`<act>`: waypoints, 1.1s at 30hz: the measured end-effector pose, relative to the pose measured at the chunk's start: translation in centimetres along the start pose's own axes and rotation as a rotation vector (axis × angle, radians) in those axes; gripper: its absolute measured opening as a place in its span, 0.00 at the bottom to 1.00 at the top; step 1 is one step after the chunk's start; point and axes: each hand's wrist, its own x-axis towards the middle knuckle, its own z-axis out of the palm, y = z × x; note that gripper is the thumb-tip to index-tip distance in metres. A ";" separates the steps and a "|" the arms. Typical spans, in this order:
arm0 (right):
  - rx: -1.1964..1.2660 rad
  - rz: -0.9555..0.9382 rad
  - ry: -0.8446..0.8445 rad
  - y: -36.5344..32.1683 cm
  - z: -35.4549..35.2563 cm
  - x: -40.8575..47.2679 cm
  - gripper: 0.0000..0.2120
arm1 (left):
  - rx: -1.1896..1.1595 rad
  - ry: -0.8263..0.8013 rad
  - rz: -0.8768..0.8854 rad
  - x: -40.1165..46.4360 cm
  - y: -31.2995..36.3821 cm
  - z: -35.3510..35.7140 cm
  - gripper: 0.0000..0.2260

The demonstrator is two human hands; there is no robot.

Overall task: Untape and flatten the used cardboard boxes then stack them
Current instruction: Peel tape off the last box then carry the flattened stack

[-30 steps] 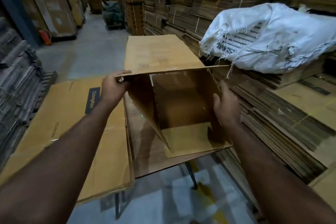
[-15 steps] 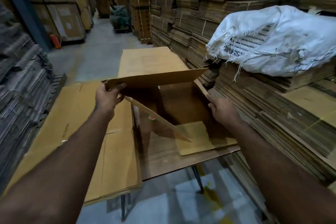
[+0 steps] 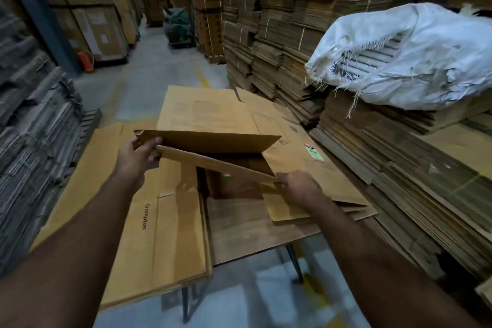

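Lying nearly collapsed across the middle of the wooden table (image 3: 239, 231), one cardboard box (image 3: 213, 117) is held by two hands. The left hand (image 3: 135, 157) pinches the box's raised left corner, thumb on top and fingers curled beneath. The right hand (image 3: 300, 186) presses down with fingers bent over the near right edge of the box. One stack of flattened boxes (image 3: 149, 224) covers the table's left edge, overhanging its front corner.
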 end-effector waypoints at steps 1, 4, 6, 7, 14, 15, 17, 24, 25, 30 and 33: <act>-0.007 0.002 -0.014 -0.3 0.3 0.0 0.13 | -0.002 -0.032 -0.026 0.1 -0.3 -0.6 0.06; -0.052 -0.016 -0.059 -1.0 1.2 0.4 0.13 | -0.112 -0.112 -0.166 0.2 -1.5 -2.4 0.11; -0.098 -0.040 -0.081 -1.4 1.4 0.8 0.14 | -0.250 -0.123 -0.272 -0.3 -2.1 -3.1 0.09; -0.126 -0.053 -0.092 -1.8 1.4 1.0 0.14 | -0.326 -0.101 -0.327 -0.6 -2.6 -3.3 0.08; -0.109 -0.089 -0.070 -6.9 4.0 1.9 0.14 | -0.819 0.220 -0.480 -2.0 -6.8 -4.3 0.20; -0.056 -0.083 -0.026 -7.3 4.5 2.1 0.14 | -0.766 0.202 -0.512 -2.0 -7.3 -4.0 0.22; 0.048 -0.064 0.038 -8.0 5.2 2.3 0.14 | -0.673 0.122 -0.575 -2.3 -8.0 -2.9 0.23; 0.491 -0.022 -0.090 -6.3 8.9 1.0 0.14 | -0.468 0.155 -0.771 -4.9 -13.6 0.2 0.21; 0.519 0.038 -0.064 -5.4 9.6 0.7 0.16 | -0.443 0.170 -0.803 -5.3 -14.6 0.5 0.20; 0.604 0.318 0.082 -1.5 12.1 -1.6 0.18 | -0.431 0.101 -0.887 -7.3 -17.4 2.9 0.19; 0.643 0.321 0.046 -1.2 13.0 -2.4 0.10 | -0.443 0.004 -0.929 -8.4 -18.4 4.9 0.17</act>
